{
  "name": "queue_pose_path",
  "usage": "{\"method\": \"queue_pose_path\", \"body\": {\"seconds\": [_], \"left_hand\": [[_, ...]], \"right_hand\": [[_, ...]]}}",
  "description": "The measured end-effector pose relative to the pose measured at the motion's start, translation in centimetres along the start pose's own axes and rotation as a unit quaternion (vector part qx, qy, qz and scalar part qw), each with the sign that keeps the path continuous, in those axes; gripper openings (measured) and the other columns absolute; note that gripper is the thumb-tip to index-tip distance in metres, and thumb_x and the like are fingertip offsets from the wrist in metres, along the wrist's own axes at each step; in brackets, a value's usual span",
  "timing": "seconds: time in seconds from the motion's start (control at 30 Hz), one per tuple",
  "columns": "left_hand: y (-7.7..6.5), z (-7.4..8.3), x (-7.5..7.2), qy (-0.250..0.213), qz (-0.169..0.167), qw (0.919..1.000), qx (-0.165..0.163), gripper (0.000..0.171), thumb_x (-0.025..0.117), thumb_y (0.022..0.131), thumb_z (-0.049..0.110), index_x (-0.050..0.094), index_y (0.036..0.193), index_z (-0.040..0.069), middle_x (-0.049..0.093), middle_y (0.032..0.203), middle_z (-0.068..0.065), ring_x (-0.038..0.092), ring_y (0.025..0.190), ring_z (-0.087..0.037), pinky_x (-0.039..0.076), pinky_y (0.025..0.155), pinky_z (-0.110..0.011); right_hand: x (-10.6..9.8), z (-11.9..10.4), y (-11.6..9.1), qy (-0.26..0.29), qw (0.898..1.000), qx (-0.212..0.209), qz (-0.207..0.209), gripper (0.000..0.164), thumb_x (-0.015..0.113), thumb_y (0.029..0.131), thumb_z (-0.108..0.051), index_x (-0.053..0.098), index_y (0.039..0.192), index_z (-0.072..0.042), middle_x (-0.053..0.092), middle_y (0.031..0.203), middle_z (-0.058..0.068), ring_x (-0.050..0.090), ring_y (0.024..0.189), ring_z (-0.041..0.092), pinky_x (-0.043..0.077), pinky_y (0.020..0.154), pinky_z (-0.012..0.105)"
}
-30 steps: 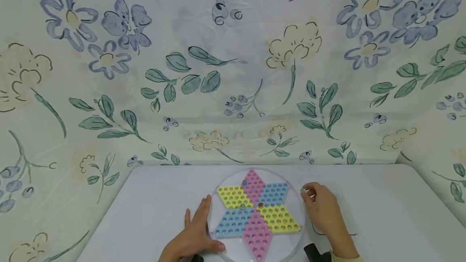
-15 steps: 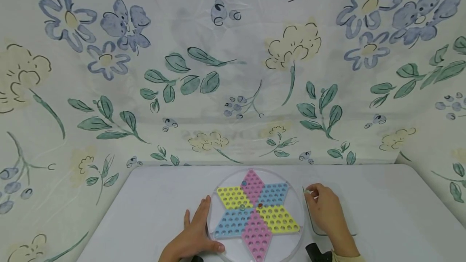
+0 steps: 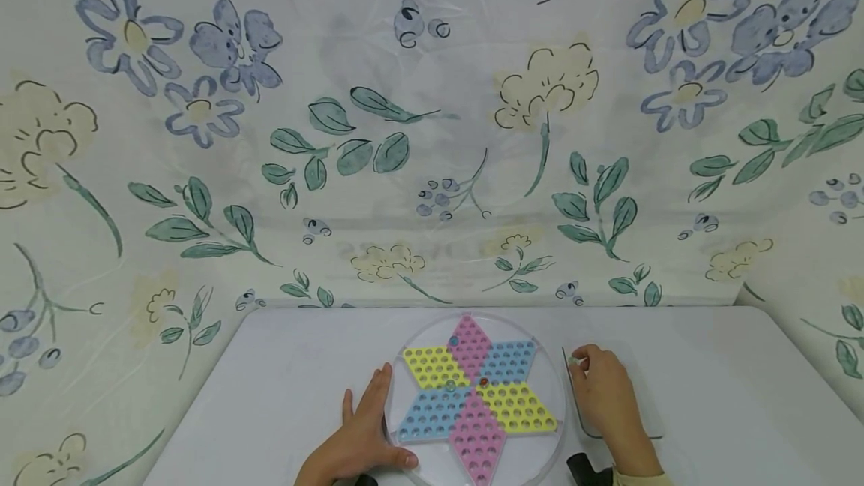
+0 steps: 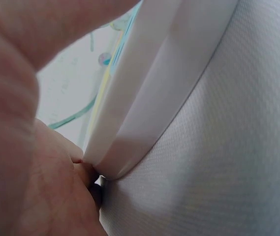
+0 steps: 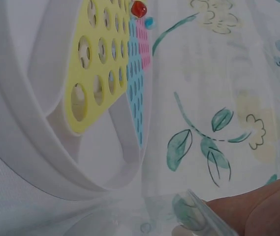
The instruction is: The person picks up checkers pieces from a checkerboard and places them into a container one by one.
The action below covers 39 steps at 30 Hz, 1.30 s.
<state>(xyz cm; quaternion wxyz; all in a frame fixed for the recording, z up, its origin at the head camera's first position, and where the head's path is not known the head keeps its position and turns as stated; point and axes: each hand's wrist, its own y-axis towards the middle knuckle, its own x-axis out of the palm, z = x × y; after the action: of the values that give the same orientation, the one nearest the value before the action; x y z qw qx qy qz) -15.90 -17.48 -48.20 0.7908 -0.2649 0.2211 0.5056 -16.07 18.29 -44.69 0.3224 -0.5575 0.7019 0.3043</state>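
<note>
A round white Chinese checkers board (image 3: pixel 529 456) with a pink, blue and yellow star lies on the table. It bears a blue marble (image 3: pixel 454 341), a clear greenish marble (image 3: pixel 451 385) and a red marble (image 3: pixel 484 382). My left hand (image 3: pixel 361 433) rests on the board's left rim, thumb spread from nearly straight fingers. To the right of the board, my right hand (image 3: pixel 607 396) pinches a small pale green marble (image 3: pixel 574 360), mostly hidden by the fingertips. That hand is over a clear plastic tray (image 3: pixel 644 407), whose see-through wall crosses the right wrist view.
The white table (image 3: pixel 290 366) carries the board and tray. Behind it hangs a white floral cloth (image 3: pixel 472 261), which also covers both sides. A black wrist device (image 3: pixel 586 469) sits by the right wrist.
My right hand has moved slightly right and towards me with the pale green marble, so more of the tray's left edge shows. The left hand and board have stayed put.
</note>
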Motion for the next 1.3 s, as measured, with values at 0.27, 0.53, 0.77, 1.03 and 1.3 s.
{"method": "queue_pose_path", "body": {"seconds": [0.27, 0.53, 0.77, 1.03, 1.3], "left_hand": [[-0.1, -0.2, -0.1, 0.002, -0.003, 1.0, 0.003, 0.144, 0.095, 0.061, 0.043, 0.002, 0.159, -0.004, 0.006, 0.165, -0.027, -0.003, 0.151, -0.046, -0.024, 0.109, -0.066], [-0.3, -0.4, -0.2, 0.004, -0.005, 1.0, 0.002, 0.144, 0.095, 0.061, 0.043, 0.001, 0.159, -0.003, 0.006, 0.165, -0.027, -0.003, 0.151, -0.046, -0.024, 0.109, -0.066], [-0.2, -0.5, -0.2, 0.009, -0.004, 0.9999, 0.001, 0.145, 0.095, 0.059, 0.045, 0.003, 0.159, -0.004, 0.007, 0.165, -0.027, -0.003, 0.151, -0.046, -0.023, 0.109, -0.066], [-0.5, -0.6, -0.3, 0.008, -0.003, 1.0, 0.005, 0.143, 0.097, 0.06, 0.04, 0.003, 0.159, -0.003, 0.007, 0.165, -0.027, -0.002, 0.151, -0.046, -0.022, 0.109, -0.067], [-0.6, -0.7, -0.4, 0.014, -0.01, 0.9997, 0.017, 0.143, 0.095, 0.062, 0.041, 0.001, 0.159, -0.003, 0.006, 0.165, -0.027, -0.002, 0.152, -0.045, -0.021, 0.109, -0.068]], "right_hand": [[-0.2, -0.5, -0.4, 0.0, 1.0, 0.004, 0.012, 0.023, 0.063, 0.095, -0.007, 0.065, 0.112, 0.009, 0.062, 0.09, 0.015, 0.059, 0.083, 0.03, 0.052, 0.072, 0.048], [0.3, -1.8, -1.1, -0.008, 0.999, -0.011, 0.029, 0.024, 0.066, 0.094, -0.008, 0.066, 0.112, 0.008, 0.063, 0.092, 0.016, 0.059, 0.085, 0.03, 0.053, 0.072, 0.047], [0.6, -2.8, -1.8, 0.001, 0.999, -0.018, 0.034, 0.025, 0.066, 0.095, -0.01, 0.066, 0.113, 0.007, 0.063, 0.097, 0.017, 0.059, 0.089, 0.032, 0.051, 0.075, 0.05], [1.0, -3.6, -2.1, 0.003, 1.0, -0.002, 0.025, 0.027, 0.066, 0.095, -0.012, 0.066, 0.116, 0.005, 0.063, 0.101, 0.017, 0.059, 0.092, 0.029, 0.053, 0.079, 0.047], [2.1, -4.2, -2.7, 0.001, 1.0, -0.023, 0.017, 0.024, 0.068, 0.095, -0.012, 0.067, 0.114, 0.002, 0.063, 0.102, 0.015, 0.059, 0.092, 0.028, 0.053, 0.078, 0.046]]}}
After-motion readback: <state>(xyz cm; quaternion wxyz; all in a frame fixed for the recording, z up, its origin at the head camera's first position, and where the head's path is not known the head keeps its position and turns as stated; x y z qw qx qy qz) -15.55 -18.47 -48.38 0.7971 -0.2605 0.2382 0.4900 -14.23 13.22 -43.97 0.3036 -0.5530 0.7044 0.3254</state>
